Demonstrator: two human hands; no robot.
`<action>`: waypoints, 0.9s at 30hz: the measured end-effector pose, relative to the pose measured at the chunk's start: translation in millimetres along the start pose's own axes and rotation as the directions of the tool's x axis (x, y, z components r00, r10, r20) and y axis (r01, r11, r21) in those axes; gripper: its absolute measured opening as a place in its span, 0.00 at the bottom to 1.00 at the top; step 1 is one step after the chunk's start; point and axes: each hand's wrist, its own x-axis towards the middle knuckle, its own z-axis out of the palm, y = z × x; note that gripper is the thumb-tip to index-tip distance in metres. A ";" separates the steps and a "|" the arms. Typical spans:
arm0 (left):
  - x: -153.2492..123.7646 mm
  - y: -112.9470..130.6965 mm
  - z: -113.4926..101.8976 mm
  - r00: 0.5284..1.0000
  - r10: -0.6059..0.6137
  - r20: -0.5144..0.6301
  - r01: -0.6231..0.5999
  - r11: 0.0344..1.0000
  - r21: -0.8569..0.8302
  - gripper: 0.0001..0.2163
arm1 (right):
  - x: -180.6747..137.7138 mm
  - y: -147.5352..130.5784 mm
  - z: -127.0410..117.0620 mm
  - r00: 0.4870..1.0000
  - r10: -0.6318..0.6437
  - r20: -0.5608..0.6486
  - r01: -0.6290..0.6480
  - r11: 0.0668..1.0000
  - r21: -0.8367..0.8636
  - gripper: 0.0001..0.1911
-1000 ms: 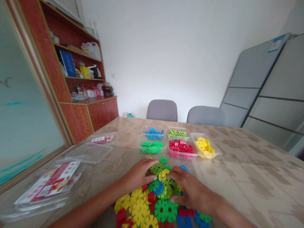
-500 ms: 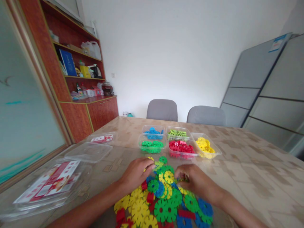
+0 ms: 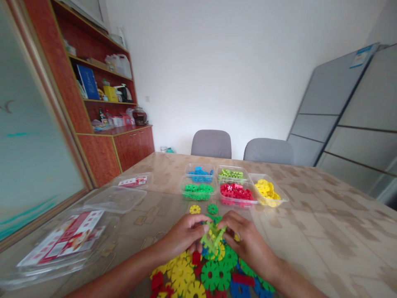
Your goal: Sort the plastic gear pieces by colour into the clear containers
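Lower centre of frame: lime-green pieces are pinched by left hand and right hand alike (a multicoloured pile is spread below).

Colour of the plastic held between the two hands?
Held plastic: lime green, clearest in the current head view.

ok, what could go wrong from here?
The light-green pieces, pinched between the left hand and right hand, could slip into the mixed pile below.

The lidless tub of red pieces stands just beyond the pile; a forward knock might shift or spill it.
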 end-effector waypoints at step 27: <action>-1.1 0.6 -2.5 0.999 -0.005 0.034 0.015 0.959 -0.284 0.33 | -2.3 -4.9 -3.3 0.989 -0.148 0.010 0.148 0.988 0.050 0.14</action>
